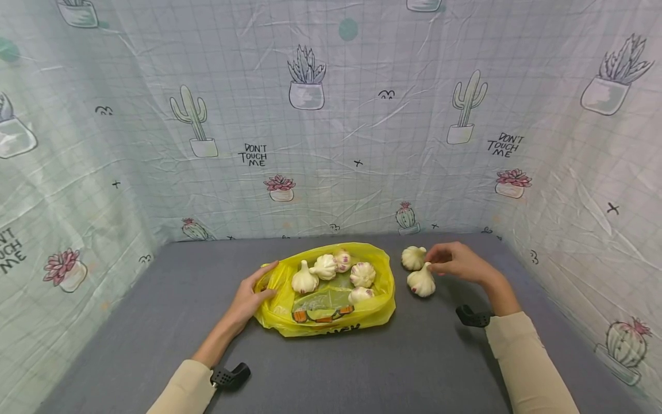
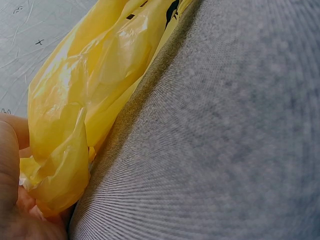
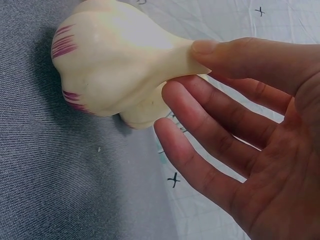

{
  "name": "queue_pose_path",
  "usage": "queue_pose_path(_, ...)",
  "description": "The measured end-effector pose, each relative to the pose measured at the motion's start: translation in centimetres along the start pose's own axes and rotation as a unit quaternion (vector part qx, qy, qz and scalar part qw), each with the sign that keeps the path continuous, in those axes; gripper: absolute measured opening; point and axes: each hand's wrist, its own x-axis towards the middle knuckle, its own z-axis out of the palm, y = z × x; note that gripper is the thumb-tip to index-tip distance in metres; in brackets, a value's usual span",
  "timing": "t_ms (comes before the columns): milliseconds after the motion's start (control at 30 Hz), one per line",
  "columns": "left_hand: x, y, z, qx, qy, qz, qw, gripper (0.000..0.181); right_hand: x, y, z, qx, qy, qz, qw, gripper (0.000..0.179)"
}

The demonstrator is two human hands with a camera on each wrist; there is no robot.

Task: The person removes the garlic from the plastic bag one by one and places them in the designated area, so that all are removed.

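Observation:
A yellow plastic bag (image 1: 281, 325) lies with its mouth spread wide, several garlic bulbs (image 1: 305, 280) inside. At the bag's left edge, my left hand (image 1: 247, 299) grips the plastic between thumb and fingers; the left wrist view shows crumpled yellow film (image 2: 65, 140) against the palm. Right of the bag, my right hand (image 1: 457, 261) pinches the stem of a garlic bulb (image 1: 421, 282). That bulb, cream with purple streaks, fills the upper left of the right wrist view. Just behind it sits a second loose garlic bulb (image 1: 412, 258), partly hidden in the right wrist view.
Everything stands on a dark grey table (image 1: 331, 374). A pale curtain (image 1: 351, 138) printed with cacti and potted plants hangs behind the table and along both sides. Each wrist wears a black camera mount.

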Motion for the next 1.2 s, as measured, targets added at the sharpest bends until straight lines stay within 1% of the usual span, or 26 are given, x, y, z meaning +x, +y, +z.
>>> queue_pose_path(133, 0.01, -0.05, 0.00, -0.002, -0.001, 0.000, 1.0000, 0.069, 0.07, 0.13, 0.04, 0.001, 0.001, 0.001, 1.0000, 0.029)
queue_pose_path(267, 0.03, -0.13, -0.04, -0.002, -0.002, 0.003, 1.0000, 0.068, 0.06, 0.21, -0.04, 0.003, 0.001, 0.011, 0.9999, 0.029)
queue_pose_path(467, 0.02, -0.17, -0.07, -0.001, -0.001, 0.004, 1.0000, 0.068, 0.08, 0.27, -0.04, 0.006, -0.003, 0.010, 0.9999, 0.030)
queue_pose_path(767, 0.13, -0.26, -0.08, -0.004, 0.000, 0.002, 1.0000, 0.068, -0.13, -0.35, -0.06, 0.011, -0.004, 0.011, 0.9999, 0.031)
queue_pose_path(900, 0.15, -0.30, -0.10, -0.006, 0.001, 0.002, 1.0000, 0.068, -0.08, -0.30, -0.03, 0.010, -0.004, 0.013, 0.9999, 0.032)
queue_pose_path(1200, 0.08, -0.18, 0.01, -0.002, 0.004, 0.002, 1.0000, 0.068, -0.04, 0.16, -0.11, 0.000, 0.009, 0.017, 0.9998, 0.029)
